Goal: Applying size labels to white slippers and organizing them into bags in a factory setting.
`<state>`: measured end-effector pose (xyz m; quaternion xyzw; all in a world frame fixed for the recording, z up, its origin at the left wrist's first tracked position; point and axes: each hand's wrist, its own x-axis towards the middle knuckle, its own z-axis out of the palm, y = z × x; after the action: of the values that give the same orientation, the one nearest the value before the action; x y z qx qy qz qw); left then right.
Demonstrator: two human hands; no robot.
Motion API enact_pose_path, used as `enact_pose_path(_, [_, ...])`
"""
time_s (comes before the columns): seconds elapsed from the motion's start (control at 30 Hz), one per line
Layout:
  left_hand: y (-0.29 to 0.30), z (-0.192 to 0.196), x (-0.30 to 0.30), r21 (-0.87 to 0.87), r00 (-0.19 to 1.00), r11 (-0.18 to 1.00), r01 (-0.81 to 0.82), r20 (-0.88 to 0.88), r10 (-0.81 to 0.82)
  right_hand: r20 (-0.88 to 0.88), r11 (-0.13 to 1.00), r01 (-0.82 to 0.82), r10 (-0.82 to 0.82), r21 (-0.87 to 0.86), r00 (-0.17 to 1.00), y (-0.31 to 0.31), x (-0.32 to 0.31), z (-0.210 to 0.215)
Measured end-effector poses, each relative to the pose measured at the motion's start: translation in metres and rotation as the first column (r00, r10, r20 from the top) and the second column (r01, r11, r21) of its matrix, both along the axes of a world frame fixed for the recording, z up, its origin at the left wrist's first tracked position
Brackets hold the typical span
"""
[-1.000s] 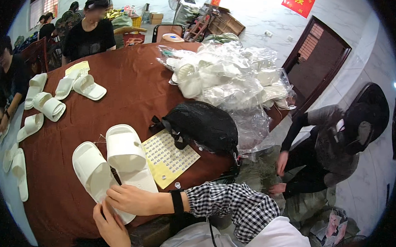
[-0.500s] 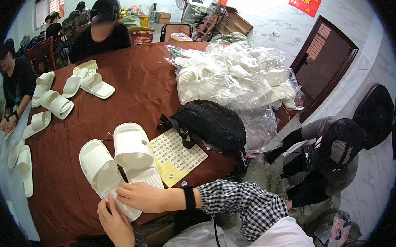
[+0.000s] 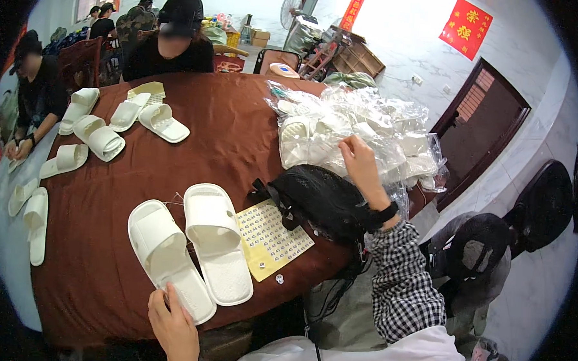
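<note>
A pair of white open-toe slippers lies side by side on the brown tablecloth, the left slipper (image 3: 169, 259) and the right slipper (image 3: 218, 245) joined by a thin clear tie near the straps. My left hand (image 3: 173, 324) grips the heel edge of the left slipper, fingertips on its insole. Further off, my right hand (image 3: 362, 165) is raised at the near edge of a heap of slippers in clear plastic bags (image 3: 323, 127). Its fingers are bent and slightly apart, with nothing visible in them; whether they touch the plastic I cannot tell.
Beside the slippers lies a yellow sticker sheet (image 3: 273, 238), partly under a black mesh bag (image 3: 320, 201). Small clear bits (image 3: 279, 279) lie near the table edge. Several loose white slippers (image 3: 100, 138) stand at left. Co-workers sit across (image 3: 169, 52) and at right (image 3: 473, 253).
My right hand has left the left slipper's heel and moved up and right to the bagged heap. My left hand stays at that heel. The whole view has shifted slightly.
</note>
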<state>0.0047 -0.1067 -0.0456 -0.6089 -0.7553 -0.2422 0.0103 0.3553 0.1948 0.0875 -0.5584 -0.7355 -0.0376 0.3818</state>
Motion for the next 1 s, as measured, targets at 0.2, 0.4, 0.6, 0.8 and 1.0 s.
enact_pose_path(0.2, [-0.001,-0.003,0.001,-0.015,1.0,1.0,0.021,-0.013,-0.021,0.355,0.98,0.009,0.064,-0.2,0.933,0.044,0.04,-0.027])
enact_pose_path(0.4, [-0.004,0.003,0.006,-0.071,0.996,0.996,0.061,0.066,-0.056,0.62,0.859,0.03,0.345,-0.511,0.705,0.099,0.04,-0.034])
enact_pose_path(0.6, [-0.003,0.01,0.006,-0.103,0.992,0.991,0.084,0.097,-0.074,0.674,0.921,-0.089,0.341,-0.38,0.655,0.147,0.028,-0.063])
enact_pose_path(0.8, [-0.003,0.011,0.019,-0.145,0.996,0.985,0.094,0.013,-0.093,0.678,0.925,0.035,0.252,-0.379,0.69,0.169,0.027,-0.078])
enact_pose_path(1.0, [0.002,0.004,0.038,-0.176,0.98,0.975,0.138,-0.118,-0.16,0.571,0.918,0.211,0.021,-0.337,0.821,0.178,0.017,-0.081])
